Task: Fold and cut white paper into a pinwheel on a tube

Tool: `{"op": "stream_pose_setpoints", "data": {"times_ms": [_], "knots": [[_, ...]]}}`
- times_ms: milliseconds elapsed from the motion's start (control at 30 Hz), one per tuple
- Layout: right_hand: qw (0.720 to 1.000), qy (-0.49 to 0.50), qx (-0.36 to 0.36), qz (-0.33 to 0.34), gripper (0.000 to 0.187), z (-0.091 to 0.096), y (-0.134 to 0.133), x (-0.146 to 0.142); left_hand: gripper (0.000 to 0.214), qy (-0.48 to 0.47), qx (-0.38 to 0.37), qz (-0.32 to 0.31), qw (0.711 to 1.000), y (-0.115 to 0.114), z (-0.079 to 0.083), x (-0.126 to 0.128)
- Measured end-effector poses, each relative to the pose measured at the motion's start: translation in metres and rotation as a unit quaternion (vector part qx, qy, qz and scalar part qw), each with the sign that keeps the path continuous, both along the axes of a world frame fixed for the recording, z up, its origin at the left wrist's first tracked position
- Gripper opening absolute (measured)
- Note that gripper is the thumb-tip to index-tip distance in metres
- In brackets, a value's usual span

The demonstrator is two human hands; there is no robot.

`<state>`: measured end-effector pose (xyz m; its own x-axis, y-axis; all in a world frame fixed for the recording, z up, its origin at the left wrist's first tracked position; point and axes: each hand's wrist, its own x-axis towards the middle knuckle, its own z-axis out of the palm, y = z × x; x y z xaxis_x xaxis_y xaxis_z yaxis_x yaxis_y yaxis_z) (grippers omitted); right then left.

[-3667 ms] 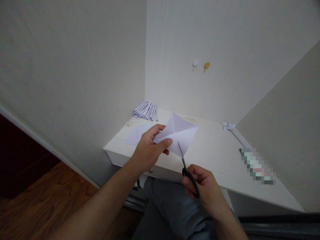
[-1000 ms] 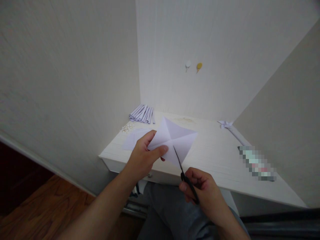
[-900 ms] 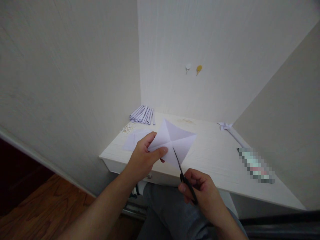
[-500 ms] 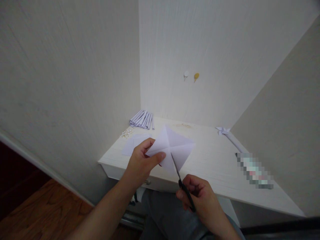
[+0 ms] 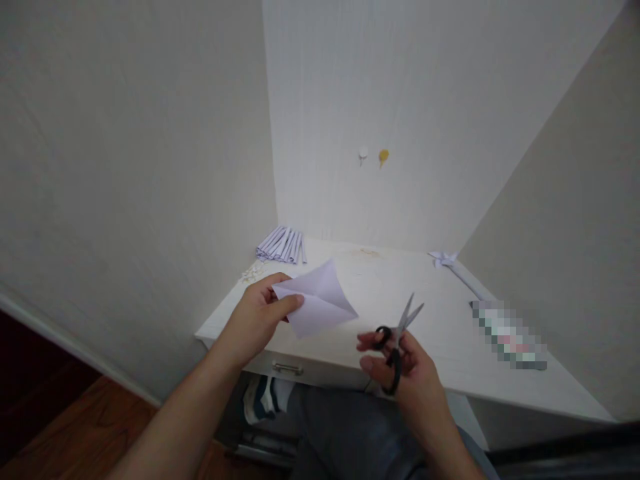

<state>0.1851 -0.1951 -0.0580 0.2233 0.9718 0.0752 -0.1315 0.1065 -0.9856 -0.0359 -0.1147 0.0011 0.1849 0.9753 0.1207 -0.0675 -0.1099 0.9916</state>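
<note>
My left hand (image 5: 263,317) pinches a white sheet of paper (image 5: 327,310) by its left corner, thumb on top. The sheet carries crossing creases and is held above the desk, its lower part bent. In my right hand (image 5: 415,377) is a pair of scissors (image 5: 397,331) with black handles. The blades are parted and point up and away from me, clear of the paper on its right side. Fingers of that hand sit around the handle loops; exactly which pass through them I cannot tell.
On the white desk (image 5: 400,280), a pile of rolled paper tubes (image 5: 283,245) lies at the back left beside small pale bits (image 5: 253,271). A paper pinwheel (image 5: 443,259) on a rolled stick and a blurred-out object (image 5: 509,337) lie at the right. Walls enclose the desk.
The scissors have moved off the paper to the right, turned upward, and their blades have opened. My left hand has shifted left with the sheet, which is now tilted differently.
</note>
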Motion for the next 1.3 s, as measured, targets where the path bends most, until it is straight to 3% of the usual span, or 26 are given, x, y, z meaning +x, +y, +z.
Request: {"op": "stream_pose_setpoints", "data": {"times_ms": [100,200,433,600,800,1000,1200,1300], "knots": [[0.999,0.019,0.028,-0.04,0.048,0.0,0.001,0.0,0.014,0.09,-0.028,-0.095,0.991,-0.006,-0.013,0.013],[0.999,0.031,0.003,-0.043,0.045,-0.002,0.001,-0.002,0.01,0.118,-0.041,-0.143,0.982,-0.011,-0.024,0.029],[0.988,0.072,0.025,-0.137,0.04,-0.013,0.004,0.008,0.025,0.008,-0.04,-0.108,0.993,-0.02,-0.052,0.057],[0.982,0.138,0.044,-0.12,0.036,-0.02,0.007,0.011,0.026,-0.022,-0.078,-0.088,0.993,-0.032,-0.066,0.075],[0.984,0.142,0.038,-0.095,0.033,-0.021,0.006,0.005,0.028,-0.029,-0.04,-0.038,0.998,-0.031,-0.061,0.083],[0.994,0.084,0.017,-0.069,0.035,-0.022,0.006,0.01,0.027,0.017,-0.008,-0.02,1.0,-0.021,-0.054,0.069],[0.994,-0.006,-0.053,0.093,0.043,-0.01,0.002,0.005,0.026,0.052,0.093,0.12,0.987,-0.01,-0.018,0.045],[0.986,-0.026,-0.086,0.144,0.045,-0.004,-0.001,-0.004,0.023,0.031,0.115,0.145,0.982,-0.01,0.0,0.038]]}}
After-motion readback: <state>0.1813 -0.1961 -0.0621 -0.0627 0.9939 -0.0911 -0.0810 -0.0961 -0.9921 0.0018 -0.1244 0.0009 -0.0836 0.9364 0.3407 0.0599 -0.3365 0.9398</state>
